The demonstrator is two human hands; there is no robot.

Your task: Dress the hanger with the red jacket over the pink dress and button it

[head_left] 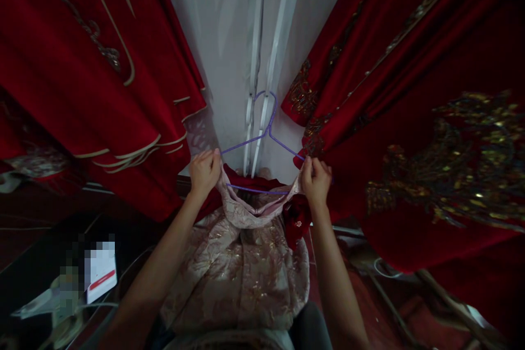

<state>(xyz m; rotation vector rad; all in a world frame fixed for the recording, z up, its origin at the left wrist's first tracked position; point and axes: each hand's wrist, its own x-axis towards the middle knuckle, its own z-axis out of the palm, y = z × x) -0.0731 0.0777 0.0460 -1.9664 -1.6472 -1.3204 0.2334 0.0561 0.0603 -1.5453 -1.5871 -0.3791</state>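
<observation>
A pale pink brocade garment (246,262) with a shiny floral pattern hangs down in front of me from a thin purple hanger (246,144). At the hanger's left end, my left hand (205,174) is closed around the garment's edge and the hanger. My right hand (315,178) pinches the opposite edge at the hanger's right end. Between my hands the garment's upper edge sags in a curve below the hanger's lower bar. The hook points away from me, towards a white frame. A dark red cloth flower (298,224) sits beside the garment near my right wrist.
Long red garments with trim hang on the left (135,93) and on the right (410,136), the latter with gold embroidery. White upright bars (279,27) stand ahead. A phone-like white device (101,273) lies at lower left. Wooden bars (447,301) are at lower right.
</observation>
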